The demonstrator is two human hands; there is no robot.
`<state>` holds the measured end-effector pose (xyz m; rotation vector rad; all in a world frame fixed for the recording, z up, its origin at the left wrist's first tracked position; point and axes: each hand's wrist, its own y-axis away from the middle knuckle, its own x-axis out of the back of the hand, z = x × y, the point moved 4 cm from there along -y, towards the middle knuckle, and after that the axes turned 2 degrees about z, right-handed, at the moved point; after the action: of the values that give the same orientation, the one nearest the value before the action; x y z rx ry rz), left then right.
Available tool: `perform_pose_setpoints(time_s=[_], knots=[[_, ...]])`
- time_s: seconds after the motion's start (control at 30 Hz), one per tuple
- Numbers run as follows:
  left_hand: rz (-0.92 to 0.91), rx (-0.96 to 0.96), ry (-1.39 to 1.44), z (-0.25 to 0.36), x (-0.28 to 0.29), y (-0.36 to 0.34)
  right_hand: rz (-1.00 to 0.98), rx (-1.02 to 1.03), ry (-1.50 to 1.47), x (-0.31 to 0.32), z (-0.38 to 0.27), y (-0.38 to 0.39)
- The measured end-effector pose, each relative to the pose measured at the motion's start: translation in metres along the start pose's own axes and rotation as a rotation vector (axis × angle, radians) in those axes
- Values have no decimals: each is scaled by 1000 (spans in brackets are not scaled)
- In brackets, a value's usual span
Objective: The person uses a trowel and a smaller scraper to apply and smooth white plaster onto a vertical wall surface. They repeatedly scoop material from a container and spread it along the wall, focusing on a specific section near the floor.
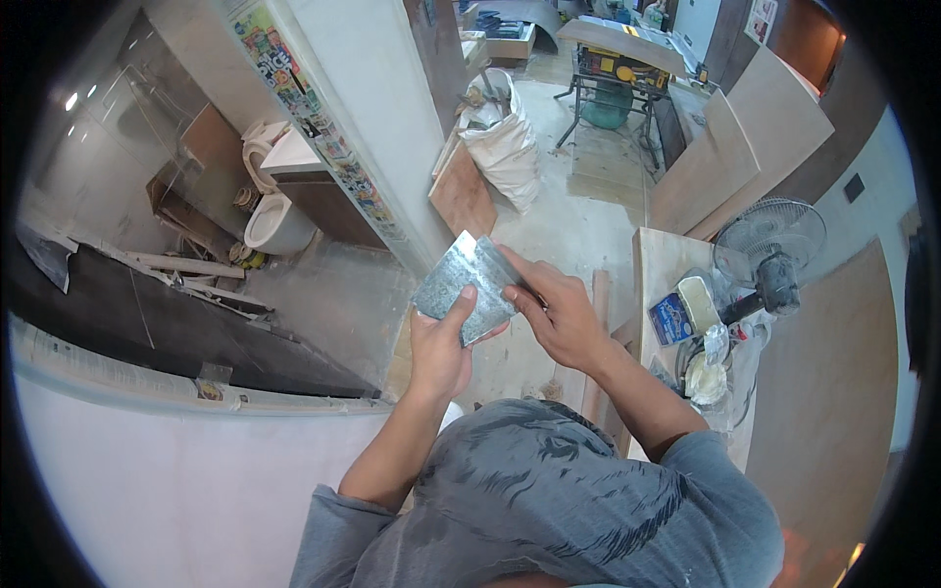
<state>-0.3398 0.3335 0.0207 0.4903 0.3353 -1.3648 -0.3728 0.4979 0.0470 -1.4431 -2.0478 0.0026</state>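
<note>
In front of my body I hold a shiny grey metal plate (459, 284), flat and roughly square, mottled on its face, with a ridge or overlapping strip along its right side. My left hand (438, 351) grips its lower left part, thumb pressed on the face and fingers beneath. At the right edge, my right hand (564, 312) pinches the ridge side between thumb and fingers. Whether the ridge is a fold or a second piece of metal, I cannot tell. The plate is tilted and touches nothing but my hands.
On my right, a wooden table (651, 257) bears a fan (769, 235), a blue-labelled tub (670, 319) and several containers. Wooden panels (708, 167) lean behind it. Farther off stand a white sack (503, 147) and a table saw (619, 67). Left, a doorway shows a toilet (279, 223).
</note>
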Motion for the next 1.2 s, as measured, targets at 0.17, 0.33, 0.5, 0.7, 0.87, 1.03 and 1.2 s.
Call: perform_pose_setpoints(time_s=[0.17,0.33,0.5,0.7,0.87,1.03,1.2], knots=[[-32,-34,-65,-3,10,2,-13,10,-41,-12,6,4],[-90,-51,-215,0,43,10,-321,-222,-98,-31,4,9],[151,-260,-468,23,79,18,-120,-240,-159,-56,-3,23],[321,-330,-673,60,96,31,36,73,145,-69,-32,46],[157,-354,-861,52,86,44,50,132,357,-95,-53,49],[-85,-167,-1023,36,90,50,185,29,519,-83,-26,26],[256,-309,-531,31,114,42,148,93,420,-92,-51,36]])
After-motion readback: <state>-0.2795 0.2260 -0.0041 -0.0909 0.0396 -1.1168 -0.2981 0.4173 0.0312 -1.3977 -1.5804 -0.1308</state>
